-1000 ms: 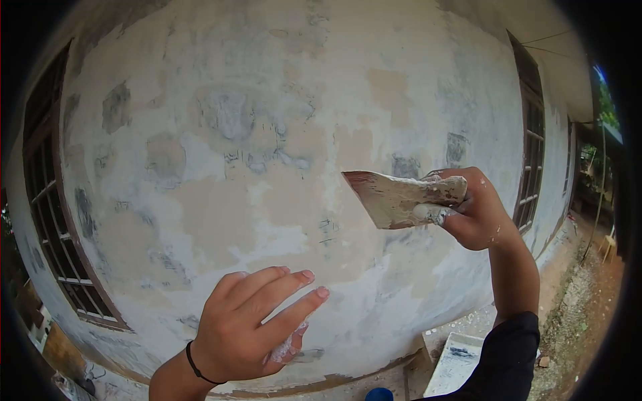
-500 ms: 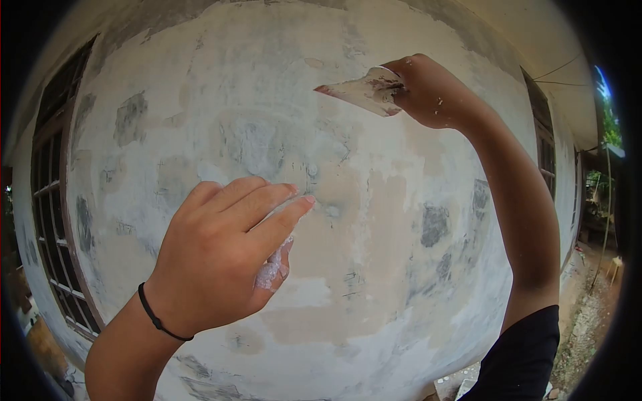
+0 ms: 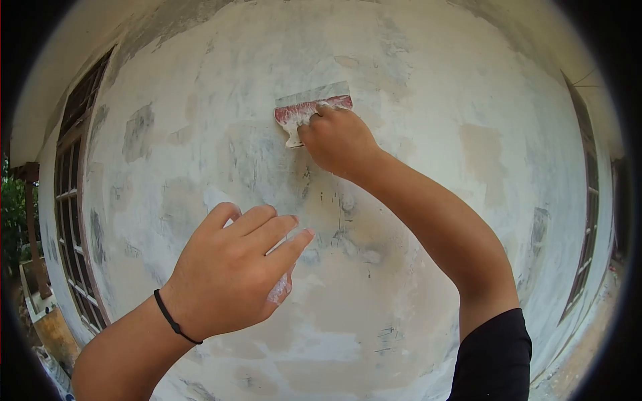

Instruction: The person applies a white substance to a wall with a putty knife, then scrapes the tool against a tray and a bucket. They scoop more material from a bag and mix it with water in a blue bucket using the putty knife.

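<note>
Patchy plastered wall (image 3: pixel 414 87), right hand (image 3: pixel 338 140) gripping putty knife (image 3: pixel 306 109), blade edge uppermost, near-horizontal, left hand (image 3: pixel 231 274) fingers loosely extended, empty.

Right hand (image 3: pixel 338 137) presses the flat metal putty scraper (image 3: pixel 309 110) against the patchy plastered wall (image 3: pixel 435 87), above the left hand (image 3: pixel 234 271); barred wooden-framed window (image 3: pixel 70 200) lies far left

barred window (image 3: pixel 72 220) left, window (image 3: pixel 586 227) right
</note>
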